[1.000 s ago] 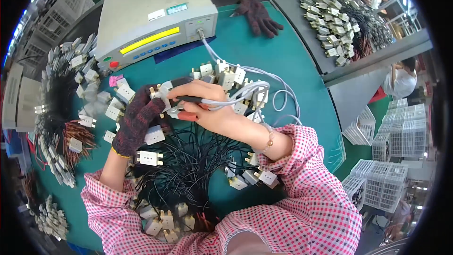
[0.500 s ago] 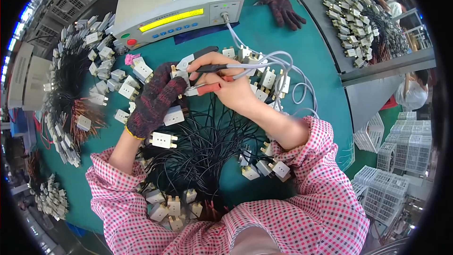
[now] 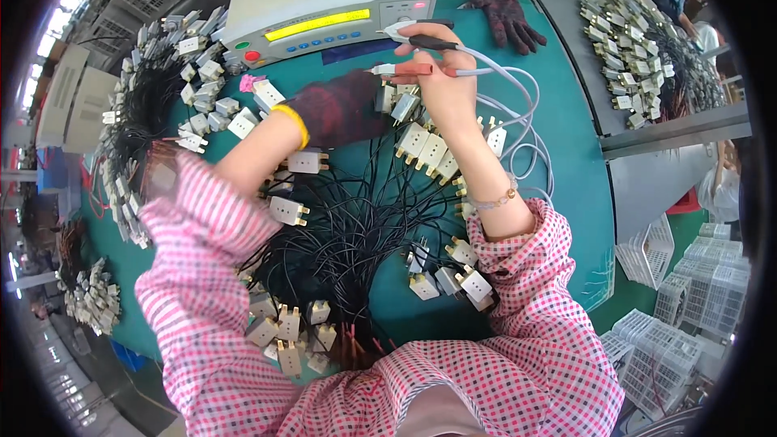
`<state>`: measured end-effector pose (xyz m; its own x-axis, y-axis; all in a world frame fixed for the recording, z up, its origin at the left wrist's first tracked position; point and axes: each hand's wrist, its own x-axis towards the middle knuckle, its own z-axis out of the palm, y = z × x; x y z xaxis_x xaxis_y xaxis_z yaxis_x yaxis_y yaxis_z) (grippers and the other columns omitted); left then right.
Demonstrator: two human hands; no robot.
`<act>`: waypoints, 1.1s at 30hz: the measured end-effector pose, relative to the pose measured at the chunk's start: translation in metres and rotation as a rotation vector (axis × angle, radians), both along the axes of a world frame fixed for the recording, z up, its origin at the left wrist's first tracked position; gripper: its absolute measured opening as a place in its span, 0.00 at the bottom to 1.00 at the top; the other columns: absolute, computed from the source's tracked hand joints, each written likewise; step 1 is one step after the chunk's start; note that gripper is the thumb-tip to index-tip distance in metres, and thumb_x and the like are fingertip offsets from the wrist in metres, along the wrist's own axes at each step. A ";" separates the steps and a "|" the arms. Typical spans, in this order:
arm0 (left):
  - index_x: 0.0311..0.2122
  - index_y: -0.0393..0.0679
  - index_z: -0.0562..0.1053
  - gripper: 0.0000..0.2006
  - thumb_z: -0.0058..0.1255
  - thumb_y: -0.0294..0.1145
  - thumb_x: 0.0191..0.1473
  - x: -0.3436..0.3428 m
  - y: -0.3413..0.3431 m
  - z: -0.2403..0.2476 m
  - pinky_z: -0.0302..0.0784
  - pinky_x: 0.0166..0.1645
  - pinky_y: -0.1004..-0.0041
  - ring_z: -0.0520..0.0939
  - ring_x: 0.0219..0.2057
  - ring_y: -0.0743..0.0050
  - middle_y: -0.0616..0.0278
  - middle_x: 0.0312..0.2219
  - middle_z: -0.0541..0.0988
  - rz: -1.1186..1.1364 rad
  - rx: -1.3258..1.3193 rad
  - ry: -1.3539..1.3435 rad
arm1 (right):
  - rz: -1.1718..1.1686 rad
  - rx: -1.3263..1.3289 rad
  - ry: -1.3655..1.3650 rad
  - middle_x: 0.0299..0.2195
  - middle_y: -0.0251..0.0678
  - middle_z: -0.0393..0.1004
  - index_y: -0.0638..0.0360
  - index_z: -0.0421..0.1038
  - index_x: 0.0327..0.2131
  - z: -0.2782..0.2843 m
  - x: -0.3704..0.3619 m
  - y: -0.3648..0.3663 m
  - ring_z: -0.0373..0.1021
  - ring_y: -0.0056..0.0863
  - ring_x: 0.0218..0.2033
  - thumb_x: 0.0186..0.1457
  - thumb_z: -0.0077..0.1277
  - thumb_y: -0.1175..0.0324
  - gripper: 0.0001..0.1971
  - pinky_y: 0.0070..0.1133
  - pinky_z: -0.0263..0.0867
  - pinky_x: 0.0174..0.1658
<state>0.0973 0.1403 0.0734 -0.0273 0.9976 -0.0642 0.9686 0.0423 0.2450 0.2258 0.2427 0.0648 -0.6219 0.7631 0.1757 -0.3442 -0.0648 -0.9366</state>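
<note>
Red clip [image 3: 413,70] and black clip [image 3: 433,42] on grey leads [image 3: 535,97], raised, tips pointing left; white plugs [image 3: 413,140], gold-pinned, lie clustered on the desk [image 3: 579,210]

Your shirt [image 3: 494,372] is finely checked in pink, white and black; its left sleeve [image 3: 202,299] and right sleeve [image 3: 542,299] are rolled back. Your left grip [image 3: 344,109] wears a dark maroon glove [image 3: 324,117] with a yellow hem [image 3: 293,125]. Your right grip [image 3: 447,93] is bare, a slim bracelet [image 3: 490,201] with one gold-coloured bead [image 3: 511,193] circling the forearm.
</note>
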 end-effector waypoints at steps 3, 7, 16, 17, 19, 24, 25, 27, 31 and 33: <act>0.50 0.42 0.64 0.25 0.52 0.38 0.46 -0.007 0.023 -0.018 0.72 0.41 0.66 0.76 0.40 0.59 0.53 0.45 0.68 -0.050 -0.235 0.012 | -0.023 -0.010 -0.020 0.31 0.40 0.68 0.64 0.67 0.38 -0.004 0.003 -0.001 0.73 0.29 0.28 0.49 0.36 0.83 0.13 0.22 0.75 0.31; 0.52 0.43 0.63 0.27 0.55 0.40 0.47 -0.022 -0.005 -0.020 0.71 0.42 0.77 0.75 0.37 0.75 0.58 0.40 0.70 0.328 -0.349 -0.834 | 0.020 0.026 -0.137 0.31 0.39 0.68 0.64 0.67 0.39 0.001 0.008 0.002 0.73 0.28 0.27 0.48 0.37 0.83 0.14 0.18 0.73 0.30; 0.50 0.44 0.61 0.22 0.50 0.22 0.48 -0.039 -0.037 -0.029 0.68 0.49 0.74 0.71 0.44 0.78 0.64 0.43 0.71 0.144 -0.042 -1.398 | 0.512 0.283 -0.297 0.30 0.37 0.72 0.65 0.72 0.35 0.004 0.012 -0.006 0.70 0.22 0.31 0.43 0.39 0.85 0.15 0.17 0.67 0.34; 0.50 0.44 0.61 0.23 0.50 0.22 0.48 -0.043 -0.037 -0.031 0.67 0.50 0.74 0.71 0.45 0.78 0.64 0.43 0.71 0.138 -0.085 -1.447 | 0.512 0.297 -0.283 0.30 0.37 0.73 0.65 0.72 0.35 0.004 0.012 -0.006 0.70 0.22 0.31 0.42 0.40 0.84 0.15 0.17 0.67 0.35; 0.50 0.44 0.62 0.22 0.50 0.22 0.48 -0.047 -0.035 -0.036 0.67 0.50 0.74 0.70 0.46 0.78 0.64 0.44 0.70 0.148 -0.087 -1.406 | 0.516 0.312 -0.277 0.31 0.38 0.73 0.65 0.73 0.34 0.004 0.013 -0.005 0.70 0.23 0.32 0.42 0.40 0.84 0.15 0.17 0.67 0.35; 0.50 0.44 0.63 0.23 0.52 0.23 0.48 -0.045 -0.035 -0.032 0.68 0.50 0.73 0.71 0.46 0.77 0.64 0.43 0.72 0.128 -0.052 -1.309 | 0.441 0.342 -0.238 0.33 0.38 0.74 0.65 0.73 0.35 -0.003 0.014 -0.003 0.72 0.24 0.33 0.42 0.42 0.83 0.14 0.18 0.68 0.38; 0.51 0.44 0.63 0.23 0.53 0.23 0.47 -0.046 -0.035 -0.033 0.68 0.50 0.73 0.72 0.45 0.77 0.63 0.42 0.72 0.151 -0.070 -1.280 | 0.408 0.433 -0.236 0.33 0.38 0.74 0.65 0.73 0.35 -0.004 0.014 -0.003 0.72 0.24 0.33 0.43 0.43 0.83 0.14 0.18 0.68 0.38; 0.50 0.45 0.63 0.24 0.54 0.23 0.47 -0.047 -0.036 -0.034 0.68 0.50 0.73 0.72 0.45 0.76 0.63 0.42 0.72 0.143 -0.075 -1.341 | 0.396 0.443 -0.235 0.33 0.38 0.74 0.65 0.73 0.35 -0.004 0.015 -0.004 0.72 0.24 0.34 0.43 0.43 0.83 0.14 0.18 0.68 0.38; 0.54 0.43 0.61 0.23 0.46 0.20 0.52 -0.049 -0.037 -0.034 0.72 0.49 0.69 0.72 0.47 0.69 0.57 0.46 0.70 0.085 -0.046 -1.125 | 0.394 0.445 -0.294 0.34 0.37 0.74 0.64 0.74 0.35 -0.006 0.015 -0.005 0.72 0.24 0.35 0.42 0.43 0.84 0.15 0.18 0.69 0.40; 0.54 0.44 0.61 0.23 0.46 0.20 0.51 -0.051 -0.039 -0.037 0.72 0.49 0.69 0.72 0.47 0.68 0.57 0.46 0.70 0.063 -0.023 -1.153 | 0.384 0.437 -0.256 0.30 0.33 0.73 0.62 0.74 0.34 -0.007 0.013 -0.008 0.69 0.19 0.31 0.44 0.44 0.83 0.13 0.17 0.68 0.35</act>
